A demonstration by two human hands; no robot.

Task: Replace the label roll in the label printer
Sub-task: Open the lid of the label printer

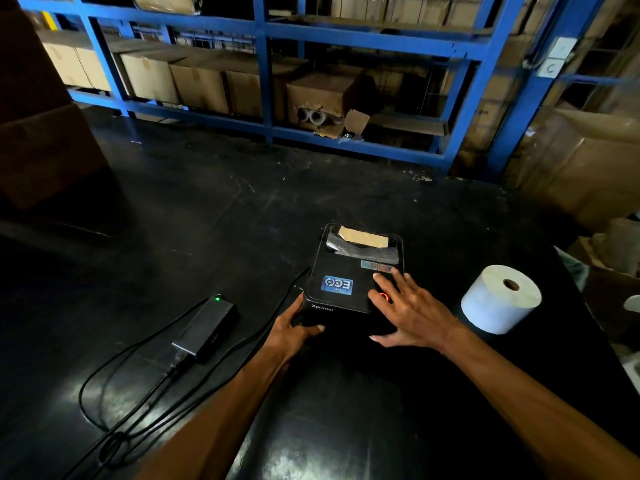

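Observation:
A black label printer [346, 271] sits on the dark table, lid down, with a brown strip showing in its top window. My left hand [294, 327] grips its front left corner. Fingers spread, my right hand [405, 310] lies flat on the lid's right front, and a red light glows between the fingers. A white label roll [498, 303] lies on its side just right of the printer, apart from both hands.
A black power adapter [204, 327] with a green light lies left of the printer, its cables looping toward the table's front. Blue shelving [266, 81] with cardboard boxes stands behind the table. More boxes crowd the right side.

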